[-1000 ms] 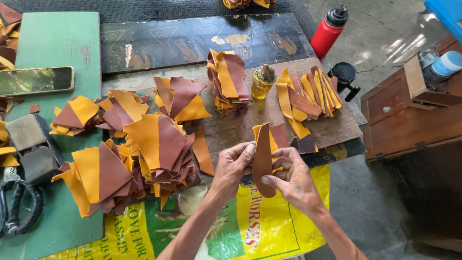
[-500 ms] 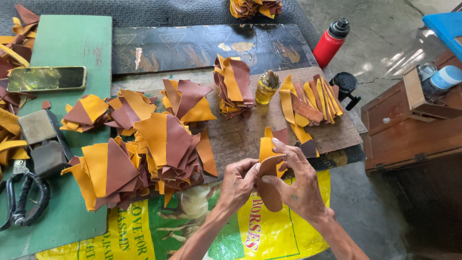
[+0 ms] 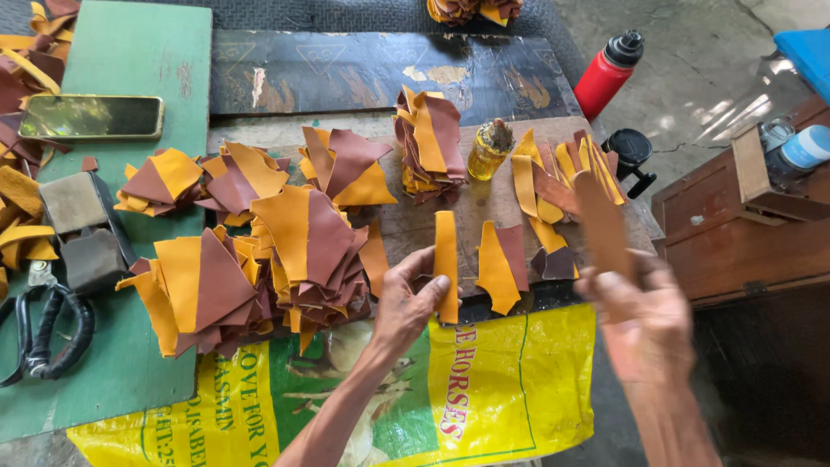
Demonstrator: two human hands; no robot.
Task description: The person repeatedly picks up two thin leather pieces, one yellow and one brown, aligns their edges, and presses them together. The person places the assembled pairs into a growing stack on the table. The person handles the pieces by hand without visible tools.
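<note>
Upright mustard strip [image 3: 446, 264], blurred brown strip [image 3: 603, 227]

The work goes on low to a grey concrete floor [image 3: 709, 60], where daylight falls in bright patches at the upper right. A long dark board [image 3: 346, 73] with worn, flaking paint lies across the top, and a green painted board [image 3: 130, 52] runs down the left side. A yellow and green printed sack [image 3: 484, 389] is spread flat at the bottom. On the right stands a brown wooden cabinet [image 3: 735, 233] with a small wooden box [image 3: 761, 173] on top. A red bottle [image 3: 608, 76] with a black cap stands on the floor, with a black cup [image 3: 629, 151] close by. A blue thing shows at the top right corner.
</note>
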